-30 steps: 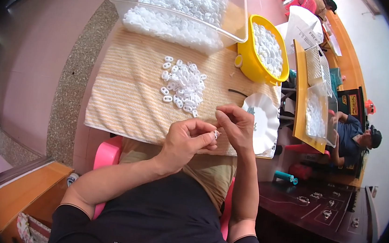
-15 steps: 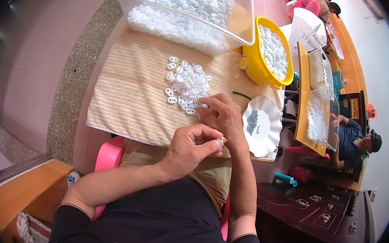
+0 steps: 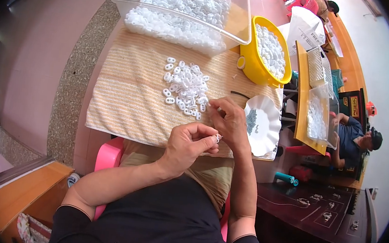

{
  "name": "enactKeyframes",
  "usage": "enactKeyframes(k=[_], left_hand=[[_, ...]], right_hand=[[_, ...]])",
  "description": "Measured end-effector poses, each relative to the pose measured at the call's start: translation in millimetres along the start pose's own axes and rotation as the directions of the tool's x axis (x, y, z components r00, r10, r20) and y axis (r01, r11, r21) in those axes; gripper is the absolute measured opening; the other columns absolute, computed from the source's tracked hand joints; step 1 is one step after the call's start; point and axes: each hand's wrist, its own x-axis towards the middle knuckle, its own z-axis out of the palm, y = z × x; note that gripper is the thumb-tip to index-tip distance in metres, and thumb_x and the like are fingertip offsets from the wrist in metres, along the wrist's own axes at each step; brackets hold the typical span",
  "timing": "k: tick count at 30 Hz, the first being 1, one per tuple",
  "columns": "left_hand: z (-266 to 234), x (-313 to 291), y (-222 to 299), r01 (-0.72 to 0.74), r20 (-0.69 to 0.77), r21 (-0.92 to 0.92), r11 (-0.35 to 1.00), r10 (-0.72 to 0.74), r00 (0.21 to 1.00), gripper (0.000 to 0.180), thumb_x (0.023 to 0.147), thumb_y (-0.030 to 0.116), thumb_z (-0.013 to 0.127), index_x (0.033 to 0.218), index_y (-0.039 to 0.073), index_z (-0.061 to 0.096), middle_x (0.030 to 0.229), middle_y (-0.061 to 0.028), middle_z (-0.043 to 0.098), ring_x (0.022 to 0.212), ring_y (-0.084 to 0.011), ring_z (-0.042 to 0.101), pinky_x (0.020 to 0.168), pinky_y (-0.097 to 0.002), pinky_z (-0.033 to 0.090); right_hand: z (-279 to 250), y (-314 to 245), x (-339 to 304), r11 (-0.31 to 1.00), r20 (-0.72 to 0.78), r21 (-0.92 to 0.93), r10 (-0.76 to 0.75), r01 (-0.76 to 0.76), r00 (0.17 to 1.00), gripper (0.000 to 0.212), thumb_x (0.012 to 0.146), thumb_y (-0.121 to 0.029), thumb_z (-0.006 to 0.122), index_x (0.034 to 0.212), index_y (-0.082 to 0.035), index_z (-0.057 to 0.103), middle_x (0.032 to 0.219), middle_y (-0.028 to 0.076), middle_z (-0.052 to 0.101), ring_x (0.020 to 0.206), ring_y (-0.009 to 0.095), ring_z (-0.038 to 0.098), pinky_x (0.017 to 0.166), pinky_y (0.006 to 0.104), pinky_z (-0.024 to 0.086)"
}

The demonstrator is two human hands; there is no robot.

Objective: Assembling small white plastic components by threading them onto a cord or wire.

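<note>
The left hand [image 3: 186,144] is pinching one small white piece [image 3: 218,137]; the right hand [image 3: 230,123], grip unclear, is hovering just right of the loose pile [image 3: 186,84], seemingly unworked.

Left forearm [image 3: 123,178]: angled from the lower left toward frame centre. Left hand [image 3: 186,145]: just below centre, thumb and index finger pinched together. Right forearm [image 3: 245,187]: near vertical, right of centre. Right hand [image 3: 231,123]: higher, fingers bent, tips directed upper left.
</note>
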Motion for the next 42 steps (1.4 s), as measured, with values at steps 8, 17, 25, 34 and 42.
enactKeyframes(k=[8, 17, 25, 34, 42], left_hand=[[2.5, -0.1, 1.5, 0.015, -0.025, -0.023, 1.000, -0.016, 1.000, 0.012, 0.088, 0.003, 0.061, 0.098, -0.004, 0.061, 0.083, -0.0075, 0.065, 0.073, -0.0112, 0.063, 0.069, -0.0245, 0.053], [1.4, -0.5, 2.8, 0.014, -0.008, -0.018, 1.000, -0.014, 1.000, 0.012, 0.088, 0.003, 0.062, 0.099, -0.002, 0.062, 0.086, -0.0084, 0.067, 0.075, -0.0121, 0.065, 0.072, -0.0276, 0.057], [0.4, -0.1, 1.4, 0.022, -0.035, -0.007, 1.000, -0.022, 0.999, 0.012, 0.088, 0.004, 0.062, 0.099, -0.002, 0.062, 0.085, -0.0081, 0.066, 0.074, -0.0122, 0.065, 0.071, -0.0272, 0.057], [-0.4, 0.6, 2.8, 0.009, -0.037, 0.007, 1.000, -0.008, 0.999, 0.013, 0.087, 0.004, 0.063, 0.098, -0.002, 0.062, 0.085, -0.0082, 0.066, 0.073, -0.0124, 0.065, 0.070, -0.0266, 0.056], [0.5, 1.9, 2.9, 0.015, -0.053, -0.007, 1.000, -0.016, 0.998, 0.012, 0.088, 0.004, 0.062, 0.098, -0.002, 0.063, 0.084, -0.0085, 0.066, 0.072, -0.0125, 0.064, 0.069, -0.0264, 0.056]], right_hand=[[9.8, 7.8, 7.0, 0.989, -0.051, -0.116, -0.101, 0.094, 0.994, 0.014, 0.081, -0.004, 0.067, 0.095, -0.001, 0.065, 0.087, 0.010, 0.063, 0.068, 0.019, 0.062, 0.059, 0.0294, 0.048], [8.1, 1.7, 0.4, 0.996, -0.026, 0.004, -0.091, 0.091, 0.996, 0.016, 0.078, -0.006, 0.071, 0.092, 0.000, 0.066, 0.085, 0.010, 0.062, 0.067, 0.021, 0.062, 0.057, 0.0312, 0.048], [7.4, -7.3, -1.0, 0.993, 0.052, -0.097, -0.058, 0.063, 0.997, 0.018, 0.077, -0.010, 0.072, 0.091, 0.000, 0.066, 0.084, 0.009, 0.061, 0.066, 0.022, 0.063, 0.058, 0.0313, 0.049], [2.4, -8.6, -9.9, 0.988, -0.018, -0.044, -0.147, 0.146, 0.989, 0.015, 0.079, -0.003, 0.068, 0.092, 0.001, 0.064, 0.075, 0.011, 0.065, 0.061, 0.014, 0.063, 0.055, 0.0275, 0.049], [5.2, 1.2, -17.9, 0.988, -0.085, -0.066, -0.142, 0.136, 0.986, 0.017, 0.077, 0.001, 0.067, 0.094, -0.001, 0.065, 0.085, 0.011, 0.066, 0.072, 0.022, 0.065, 0.061, 0.0300, 0.051]])
